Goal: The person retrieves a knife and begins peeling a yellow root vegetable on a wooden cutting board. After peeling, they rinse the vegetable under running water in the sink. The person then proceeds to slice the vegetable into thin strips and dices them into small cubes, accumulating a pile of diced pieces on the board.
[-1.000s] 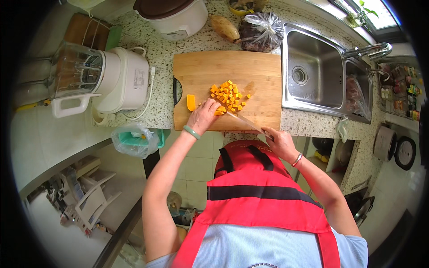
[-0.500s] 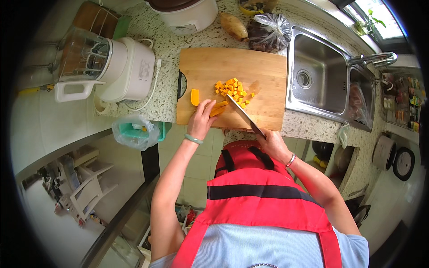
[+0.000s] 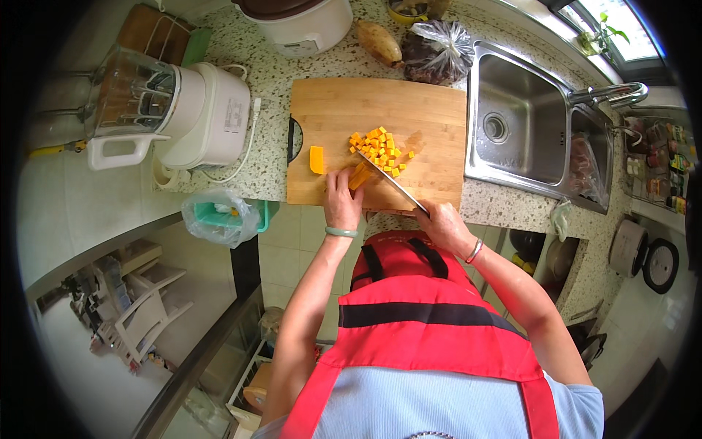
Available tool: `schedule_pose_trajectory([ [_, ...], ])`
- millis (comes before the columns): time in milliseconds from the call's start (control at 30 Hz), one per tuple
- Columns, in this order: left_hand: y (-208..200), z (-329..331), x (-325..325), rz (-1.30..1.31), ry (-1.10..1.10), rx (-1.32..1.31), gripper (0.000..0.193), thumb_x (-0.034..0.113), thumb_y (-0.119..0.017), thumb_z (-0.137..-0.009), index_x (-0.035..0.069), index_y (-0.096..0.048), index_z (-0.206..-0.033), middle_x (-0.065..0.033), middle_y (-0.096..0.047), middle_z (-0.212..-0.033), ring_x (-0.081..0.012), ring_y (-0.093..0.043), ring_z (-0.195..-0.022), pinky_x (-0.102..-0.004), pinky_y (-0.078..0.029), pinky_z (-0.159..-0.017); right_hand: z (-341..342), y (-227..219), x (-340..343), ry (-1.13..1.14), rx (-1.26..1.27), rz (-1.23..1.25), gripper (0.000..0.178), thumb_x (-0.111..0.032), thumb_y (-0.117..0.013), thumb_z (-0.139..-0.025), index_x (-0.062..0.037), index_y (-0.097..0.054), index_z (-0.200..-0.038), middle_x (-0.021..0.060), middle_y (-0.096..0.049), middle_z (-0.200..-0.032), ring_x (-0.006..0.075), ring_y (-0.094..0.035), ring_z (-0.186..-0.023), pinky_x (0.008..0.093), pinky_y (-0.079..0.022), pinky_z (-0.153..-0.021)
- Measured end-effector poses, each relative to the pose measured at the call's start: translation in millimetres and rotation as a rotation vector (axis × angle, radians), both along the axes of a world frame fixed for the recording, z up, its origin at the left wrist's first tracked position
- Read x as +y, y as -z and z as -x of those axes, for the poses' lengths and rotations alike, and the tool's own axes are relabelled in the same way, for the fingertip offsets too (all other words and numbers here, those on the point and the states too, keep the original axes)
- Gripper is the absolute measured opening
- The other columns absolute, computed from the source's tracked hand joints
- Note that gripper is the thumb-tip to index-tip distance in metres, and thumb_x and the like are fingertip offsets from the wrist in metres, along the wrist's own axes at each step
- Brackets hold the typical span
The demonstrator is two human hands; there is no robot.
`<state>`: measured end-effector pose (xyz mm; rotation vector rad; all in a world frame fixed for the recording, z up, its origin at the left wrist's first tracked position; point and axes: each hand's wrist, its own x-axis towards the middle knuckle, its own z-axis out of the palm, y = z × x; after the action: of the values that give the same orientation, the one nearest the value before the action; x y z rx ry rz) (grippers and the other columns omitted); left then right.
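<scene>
On the wooden cutting board (image 3: 380, 102) my left hand (image 3: 341, 201) presses its fingertips against a few orange pumpkin strips (image 3: 359, 176), holding them near the board's front edge. My right hand (image 3: 444, 228) grips the handle of a knife (image 3: 395, 185). Its blade slants away to the left, along the right side of the strips. Just beyond the blade lies a loose heap of small pumpkin cubes (image 3: 380, 146). A larger flat pumpkin piece (image 3: 316, 159) rests by itself to the left of my left hand.
A blender-like machine (image 3: 212, 117) stands left, above a bag-lined green bin (image 3: 219, 216). Behind the board are a white cooker (image 3: 307, 29), a tan root vegetable (image 3: 379, 42) and a tied plastic bag (image 3: 439, 55). A steel sink (image 3: 512, 95) is at right.
My left hand has turned more upright and shifted right, and the strips now lie at a steeper angle. The knife has moved slightly left with my right hand.
</scene>
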<state>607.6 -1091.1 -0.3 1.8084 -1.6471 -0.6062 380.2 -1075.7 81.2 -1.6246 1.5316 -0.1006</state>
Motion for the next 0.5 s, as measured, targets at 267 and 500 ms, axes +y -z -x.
schedule_pose_trajectory([
  [267,-2.6,3.2,3.3,0.111,-0.06,0.203,0.033,0.005,-0.078,-0.079,0.003,-0.062,-0.108,-0.011,-0.055,-0.106,-0.0198,-0.059,-0.072,-0.0293,-0.052,-0.064,4.4,-18.6,-5.1,-0.05,-0.002,0.041,0.027,-0.027,-0.055,-0.096,-0.0048,-0.066,-0.106,0.0247,-0.065,-0.073,0.0445,-0.064,-0.073,0.0518,-0.052,-0.068],
  [500,2.3,6.8,1.0,0.151,-0.114,0.218,0.018,0.005,-0.078,-0.077,0.004,-0.067,-0.09,-0.0104,-0.063,-0.098,-0.0246,-0.064,-0.077,-0.0309,-0.054,-0.062,-2.2,-27.1,-5.2,-0.088,0.06,-0.029,0.027,-0.027,-0.055,-0.096,-0.0014,-0.065,-0.097,0.0266,-0.064,-0.075,0.0462,-0.063,-0.075,0.0524,-0.051,-0.066],
])
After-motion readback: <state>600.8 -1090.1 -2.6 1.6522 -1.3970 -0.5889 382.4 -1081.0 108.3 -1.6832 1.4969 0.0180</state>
